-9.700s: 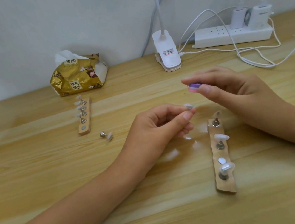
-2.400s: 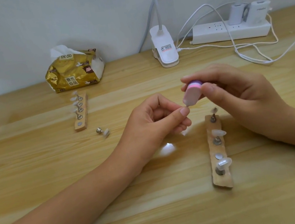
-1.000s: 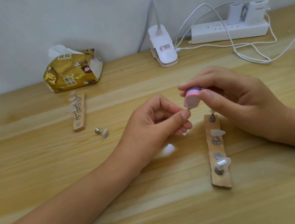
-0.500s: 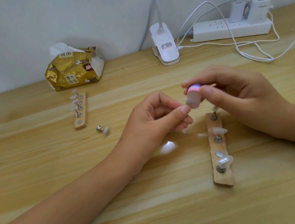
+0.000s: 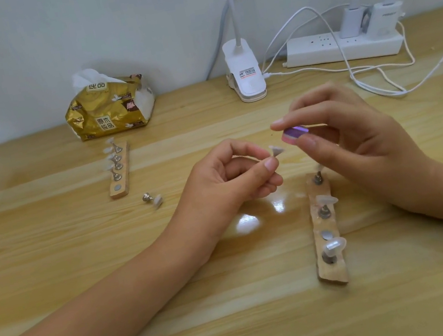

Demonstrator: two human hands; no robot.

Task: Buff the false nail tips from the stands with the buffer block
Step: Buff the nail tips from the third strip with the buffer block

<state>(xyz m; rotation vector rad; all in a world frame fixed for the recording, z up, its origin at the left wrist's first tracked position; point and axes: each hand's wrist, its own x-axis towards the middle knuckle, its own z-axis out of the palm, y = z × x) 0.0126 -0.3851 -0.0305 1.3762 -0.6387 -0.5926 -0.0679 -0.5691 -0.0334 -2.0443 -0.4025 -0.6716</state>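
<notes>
Purple buffer (image 5: pixel 295 134) pinched by right hand (image 5: pixel 357 140); left hand (image 5: pixel 227 180) pinches nail tip (image 5: pixel 276 150), seemingly apart.

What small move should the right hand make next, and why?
Probably bring the buffer block onto the nail tip: the right hand holds it just beside the tip, apart, while the left hand pinches the tip by its stem.

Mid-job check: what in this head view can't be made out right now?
All in the head view:
- The nail tip pinched by the left hand: too small and blurred to judge its finish. The fingers hide its stem.
- The buffer block in the right hand: mostly covered by thumb and fingers.
- The near stand: rearmost tip blurred, close under the right hand.
- The far stand: tips too small to count.
</notes>
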